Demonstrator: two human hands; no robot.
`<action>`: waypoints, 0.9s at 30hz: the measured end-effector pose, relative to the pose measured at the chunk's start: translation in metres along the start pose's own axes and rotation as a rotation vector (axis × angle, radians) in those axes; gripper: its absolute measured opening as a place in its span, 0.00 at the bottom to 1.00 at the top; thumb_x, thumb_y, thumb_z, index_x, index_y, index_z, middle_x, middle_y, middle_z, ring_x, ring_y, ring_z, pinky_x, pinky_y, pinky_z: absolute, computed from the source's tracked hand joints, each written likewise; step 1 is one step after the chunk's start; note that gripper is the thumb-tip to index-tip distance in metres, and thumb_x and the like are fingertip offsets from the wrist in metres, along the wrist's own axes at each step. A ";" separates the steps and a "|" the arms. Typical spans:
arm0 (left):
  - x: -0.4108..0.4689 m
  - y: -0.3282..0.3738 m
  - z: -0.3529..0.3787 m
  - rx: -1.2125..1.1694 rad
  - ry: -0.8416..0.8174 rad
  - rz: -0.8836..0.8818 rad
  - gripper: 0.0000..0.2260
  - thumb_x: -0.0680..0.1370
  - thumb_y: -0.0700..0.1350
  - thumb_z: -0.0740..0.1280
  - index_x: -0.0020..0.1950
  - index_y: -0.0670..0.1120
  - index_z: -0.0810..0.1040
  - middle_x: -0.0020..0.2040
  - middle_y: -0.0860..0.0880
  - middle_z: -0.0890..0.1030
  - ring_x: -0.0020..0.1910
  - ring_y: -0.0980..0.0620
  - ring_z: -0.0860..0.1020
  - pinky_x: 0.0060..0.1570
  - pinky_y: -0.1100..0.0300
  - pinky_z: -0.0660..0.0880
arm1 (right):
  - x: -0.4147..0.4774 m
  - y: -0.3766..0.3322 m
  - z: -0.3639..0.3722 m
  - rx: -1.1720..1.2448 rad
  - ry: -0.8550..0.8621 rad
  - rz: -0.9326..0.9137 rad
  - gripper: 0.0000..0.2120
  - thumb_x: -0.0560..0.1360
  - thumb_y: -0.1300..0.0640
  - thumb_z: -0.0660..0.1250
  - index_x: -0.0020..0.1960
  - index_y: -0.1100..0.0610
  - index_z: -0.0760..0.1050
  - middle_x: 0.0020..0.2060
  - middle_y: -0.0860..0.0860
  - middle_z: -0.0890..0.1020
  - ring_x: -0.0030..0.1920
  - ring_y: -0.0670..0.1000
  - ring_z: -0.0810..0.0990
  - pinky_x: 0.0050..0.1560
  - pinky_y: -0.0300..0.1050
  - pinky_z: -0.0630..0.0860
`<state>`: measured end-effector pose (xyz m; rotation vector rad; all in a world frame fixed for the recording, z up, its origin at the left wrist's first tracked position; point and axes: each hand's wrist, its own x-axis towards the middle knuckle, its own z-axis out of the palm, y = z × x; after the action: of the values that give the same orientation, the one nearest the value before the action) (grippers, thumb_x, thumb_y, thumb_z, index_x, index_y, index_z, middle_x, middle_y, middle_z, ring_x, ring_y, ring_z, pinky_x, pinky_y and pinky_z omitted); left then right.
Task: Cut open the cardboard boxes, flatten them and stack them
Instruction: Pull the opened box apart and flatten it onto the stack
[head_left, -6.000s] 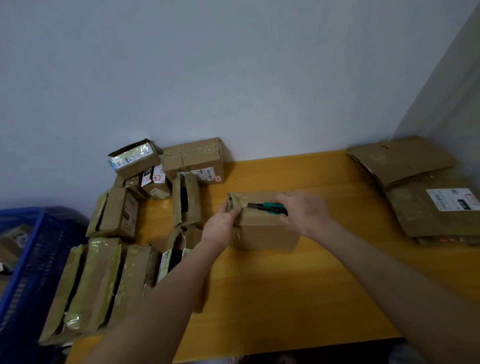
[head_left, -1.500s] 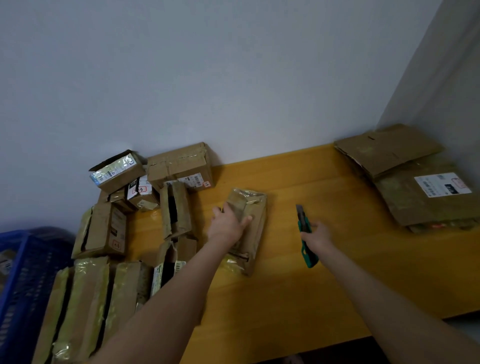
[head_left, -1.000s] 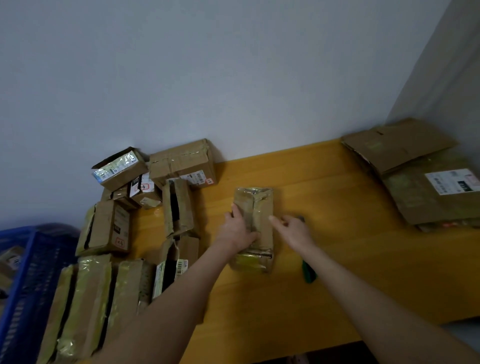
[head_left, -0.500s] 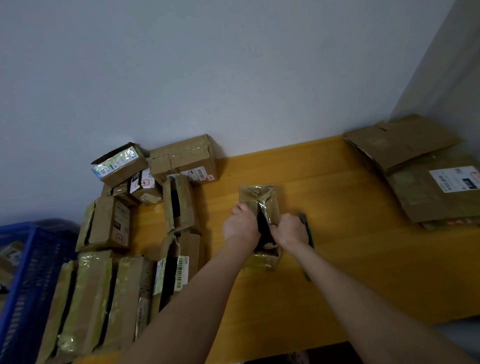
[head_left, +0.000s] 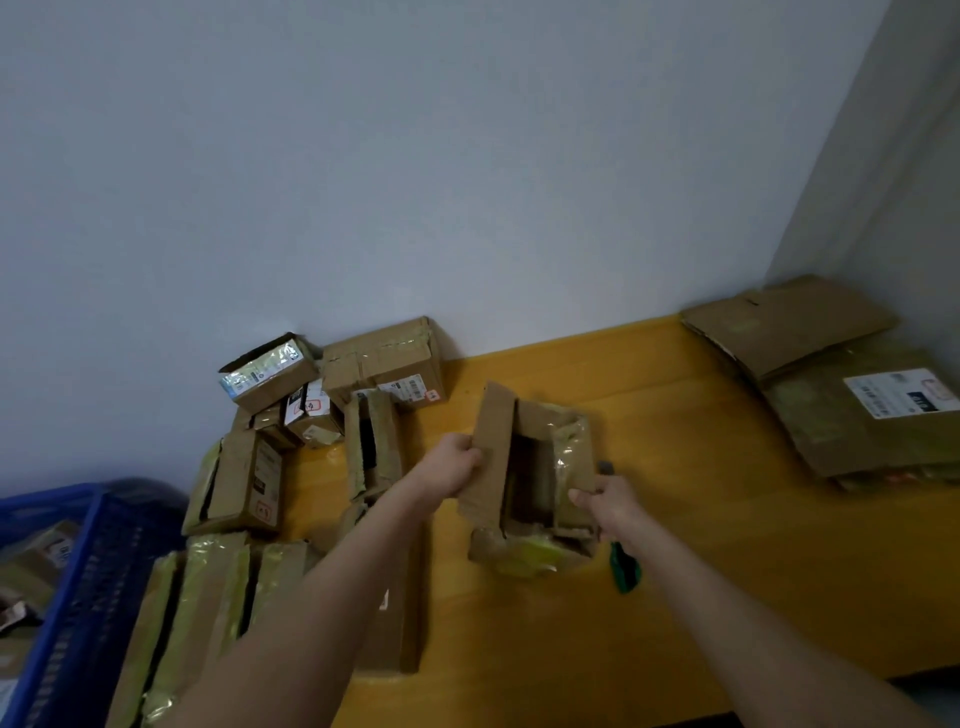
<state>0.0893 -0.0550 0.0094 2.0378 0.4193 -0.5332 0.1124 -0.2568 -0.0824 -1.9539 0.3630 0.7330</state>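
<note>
A plain back room given over to parcels, more storeroom than office; bare pale walls (head_left: 415, 182) meet in a corner, with a yellow wooden table (head_left: 701, 545) pushed hard against them; taped cardboard boxes (head_left: 384, 358) bearing printed shipping labels (head_left: 410, 387) crowd its left end; one opened box (head_left: 491, 447) stands mid-table beside a green cutter (head_left: 626, 569); flattened cardboard (head_left: 831, 431) lies stacked at the right; a blue plastic crate (head_left: 88, 571) beside the table holds more packages.
</note>
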 end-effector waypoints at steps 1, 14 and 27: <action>-0.005 0.001 -0.004 -0.015 -0.013 0.026 0.06 0.82 0.43 0.59 0.55 0.44 0.74 0.50 0.45 0.78 0.51 0.47 0.77 0.52 0.54 0.75 | -0.003 -0.001 -0.001 0.027 -0.006 0.010 0.17 0.79 0.56 0.64 0.67 0.61 0.72 0.58 0.57 0.79 0.53 0.57 0.79 0.50 0.54 0.79; -0.049 0.060 -0.014 -0.056 0.210 0.426 0.10 0.83 0.46 0.58 0.55 0.44 0.76 0.51 0.46 0.80 0.51 0.49 0.79 0.55 0.53 0.75 | -0.032 -0.097 -0.037 -0.136 0.288 -0.205 0.14 0.80 0.52 0.60 0.63 0.58 0.68 0.48 0.56 0.78 0.42 0.55 0.77 0.38 0.45 0.69; -0.043 0.042 -0.063 -0.392 0.156 0.304 0.13 0.83 0.47 0.58 0.51 0.41 0.80 0.40 0.48 0.82 0.40 0.51 0.79 0.42 0.59 0.74 | -0.052 -0.108 -0.072 0.148 0.360 -0.313 0.39 0.74 0.56 0.72 0.77 0.58 0.53 0.72 0.58 0.66 0.67 0.60 0.70 0.62 0.55 0.71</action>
<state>0.0864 -0.0245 0.0907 1.7234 0.2723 -0.0951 0.1550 -0.2717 0.0500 -1.9386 0.3063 0.1472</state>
